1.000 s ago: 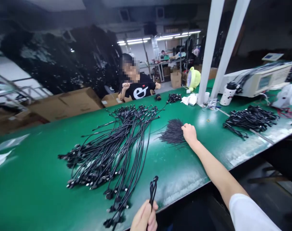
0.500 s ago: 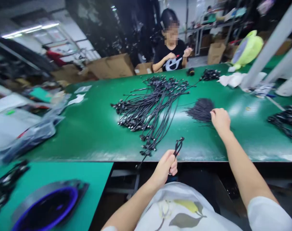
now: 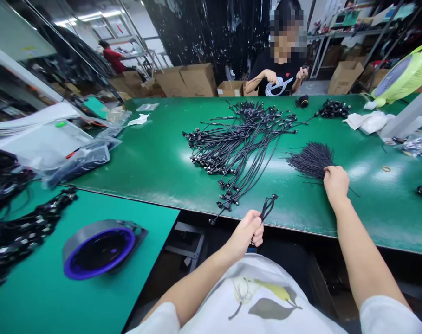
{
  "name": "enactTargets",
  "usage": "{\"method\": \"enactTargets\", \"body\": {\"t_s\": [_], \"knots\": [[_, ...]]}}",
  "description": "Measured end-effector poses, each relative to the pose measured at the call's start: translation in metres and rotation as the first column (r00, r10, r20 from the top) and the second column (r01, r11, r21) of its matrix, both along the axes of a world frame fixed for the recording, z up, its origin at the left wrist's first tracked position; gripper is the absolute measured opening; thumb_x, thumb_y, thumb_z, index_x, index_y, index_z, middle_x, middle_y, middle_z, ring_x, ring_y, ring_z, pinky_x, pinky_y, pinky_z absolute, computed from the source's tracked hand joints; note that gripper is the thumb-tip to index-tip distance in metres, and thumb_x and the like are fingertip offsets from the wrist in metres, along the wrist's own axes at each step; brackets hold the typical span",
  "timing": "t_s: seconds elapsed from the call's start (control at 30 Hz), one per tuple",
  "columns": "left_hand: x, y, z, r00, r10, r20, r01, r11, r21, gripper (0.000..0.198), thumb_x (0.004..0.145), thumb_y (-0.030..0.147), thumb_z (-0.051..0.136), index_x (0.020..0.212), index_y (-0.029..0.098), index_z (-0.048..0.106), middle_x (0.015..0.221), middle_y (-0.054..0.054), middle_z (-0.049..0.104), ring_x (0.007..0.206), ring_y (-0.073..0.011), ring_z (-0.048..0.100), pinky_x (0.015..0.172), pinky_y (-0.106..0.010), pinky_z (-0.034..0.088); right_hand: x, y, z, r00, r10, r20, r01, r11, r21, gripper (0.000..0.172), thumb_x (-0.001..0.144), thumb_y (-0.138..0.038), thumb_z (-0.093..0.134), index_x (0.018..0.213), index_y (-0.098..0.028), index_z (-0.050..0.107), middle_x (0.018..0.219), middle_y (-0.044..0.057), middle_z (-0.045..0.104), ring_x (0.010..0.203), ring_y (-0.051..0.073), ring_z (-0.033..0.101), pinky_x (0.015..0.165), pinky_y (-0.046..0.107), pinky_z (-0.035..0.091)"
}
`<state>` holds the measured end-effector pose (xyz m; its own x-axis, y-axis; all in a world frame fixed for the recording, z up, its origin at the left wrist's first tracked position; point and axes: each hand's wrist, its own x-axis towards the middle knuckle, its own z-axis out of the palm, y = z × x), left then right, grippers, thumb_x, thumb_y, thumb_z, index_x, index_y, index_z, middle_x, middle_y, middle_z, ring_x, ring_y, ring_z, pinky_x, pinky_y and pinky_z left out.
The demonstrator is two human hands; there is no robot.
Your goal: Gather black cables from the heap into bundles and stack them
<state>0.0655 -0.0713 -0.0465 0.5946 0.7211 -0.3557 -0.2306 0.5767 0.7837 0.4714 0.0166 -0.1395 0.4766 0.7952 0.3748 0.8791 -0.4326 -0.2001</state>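
My left hand is closed around a short black cable folded into a loop, whose connector end sticks up above my fingers at the table's near edge. At the right edge of a fanned pile of thin black twist ties, my right hand pinches with thumb and fingers together. A thin strand shows past that hand on the right; how many ties it grips is hidden. A large heap of black cables with connectors lies in the middle of the green table, left of the ties.
Across the table sits a co-worker holding something thin. Another cable bunch, a green fan and a post stand to the right. On the lower left table are a purple-rimmed round device and more cables.
The camera view has turned left and steadied, so things sit further right. My left hand keeps the folded cable. My right hand stays at the tie pile, still pinching.
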Motion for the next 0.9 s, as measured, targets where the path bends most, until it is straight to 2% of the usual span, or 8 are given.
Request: {"method": "enactTargets", "body": {"t_s": [0.1, 0.27, 0.4, 0.5, 0.63, 0.7, 0.8, 0.9], "knots": [[0.003, -0.001, 0.000, 1.000, -0.014, -0.003, 0.014, 1.000, -0.001, 0.043, 0.084, 0.053, 0.064, 0.094, 0.022, 0.037, 0.057, 0.013, 0.037, 0.044, -0.0030, 0.029, 0.045, -0.017, 0.030, 0.000, -0.002, -0.001, 1.000, -0.014, -0.014, 0.014, 1.000, 0.017, 0.032, 0.093, -0.041, 0.057, 0.112, -0.016, 0.061, 0.113, 0.007, 0.061, 0.102, 0.020, 0.059, 0.090, 0.042, 0.049], [0.007, -0.002, -0.001, 1.000, -0.025, -0.010, 0.025, 1.000, -0.003, 0.042, 0.084, 0.053, 0.064, 0.092, 0.022, 0.037, 0.058, 0.012, 0.038, 0.044, -0.0028, 0.030, 0.046, -0.018, 0.031, -0.004, -0.005, 0.005, 0.998, -0.019, -0.055, 0.021, 0.999, 0.049, 0.027, 0.093, -0.041, 0.056, 0.098, -0.015, 0.062, 0.100, 0.005, 0.060, 0.091, 0.018, 0.056, 0.085, 0.038, 0.046], [0.008, -0.001, 0.002, 1.000, -0.027, -0.010, 0.027, 1.000, -0.006, 0.041, 0.085, 0.053, 0.064, 0.096, 0.022, 0.039, 0.058, 0.012, 0.037, 0.045, -0.0033, 0.029, 0.046, -0.018, 0.030, -0.018, -0.013, 0.028, 0.996, -0.034, -0.081, 0.048, 0.983, 0.179, 0.022, 0.093, -0.033, 0.047, 0.094, -0.016, 0.061, 0.100, 0.010, 0.058, 0.089, 0.021, 0.053, 0.082, 0.037, 0.042], [0.010, 0.004, 0.010, 0.998, -0.044, 0.037, 0.045, 0.999, -0.026, 0.048, 0.086, 0.050, 0.063, 0.117, 0.020, 0.043, 0.059, 0.012, 0.035, 0.045, -0.0036, 0.027, 0.047, -0.018, 0.028, -0.049, -0.029, 0.050, 0.994, 0.007, -0.107, 0.025, 0.956, 0.293, 0.021, 0.093, -0.031, 0.045, 0.094, -0.018, 0.061, 0.097, 0.012, 0.057, 0.091, 0.024, 0.053, 0.083, 0.038, 0.041], [0.021, 0.014, 0.018, 0.983, -0.122, 0.138, 0.131, 0.990, -0.060, 0.061, 0.087, 0.046, 0.064, 0.137, 0.020, 0.038, 0.060, 0.011, 0.033, 0.045, -0.0037, 0.025, 0.048, -0.018, 0.026, -0.119, -0.061, 0.069, 0.976, 0.138, -0.171, -0.061, 0.918, 0.393, 0.018, 0.095, -0.032, 0.044, 0.092, -0.019, 0.057, 0.087, 0.009, 0.055, 0.091, 0.025, 0.053, 0.085, 0.039, 0.043], [0.028, 0.021, 0.017, 0.973, -0.137, 0.183, 0.147, 0.988, -0.042, 0.061, 0.088, 0.044, 0.063, 0.140, 0.022, 0.038, 0.061, 0.011, 0.032, 0.046, -0.0035, 0.024, 0.048, -0.018, 0.026, -0.156, -0.079, 0.074, 0.937, 0.271, -0.221, -0.168, 0.904, 0.393, 0.016, 0.096, -0.032, 0.044, 0.092, -0.021, 0.055, 0.088, 0.007, 0.055, 0.085, 0.022, 0.054, 0.080, 0.037, 0.045], [0.034, 0.033, 0.010, 0.972, -0.069, 0.226, 0.059, 0.997, 0.051, 0.056, 0.090, 0.044, 0.059, 0.139, 0.020, 0.045, 0.063, 0.009, 0.033, 0.049, -0.0040, 0.028, 0.050, -0.020, 0.029, -0.199, -0.099, 0.077, 0.802, 0.521, -0.291, -0.420, 0.839, 0.345, 0.013, 0.096, -0.030, 0.047, 0.088, -0.023, 0.054, 0.088, 0.003, 0.059, 0.075, 0.016, 0.057, 0.069, 0.029, 0.049], [0.030, 0.042, 0.000, 0.992, 0.005, 0.124, -0.028, 0.982, 0.187, 0.053, 0.092, 0.045, 0.055, 0.134, 0.013, 0.053, 0.066, 0.007, 0.037, 0.052, -0.0052, 0.033, 0.053, -0.022, 0.033, -0.216, -0.105, 0.080, 0.712, 0.652, -0.261, -0.571, 0.754, 0.326, 0.009, 0.095, -0.025, 0.051, 0.087, -0.022, 0.055, 0.090, 0.004, 0.062, 0.077, 0.016, 0.059, 0.069, 0.029, 0.049]]}}
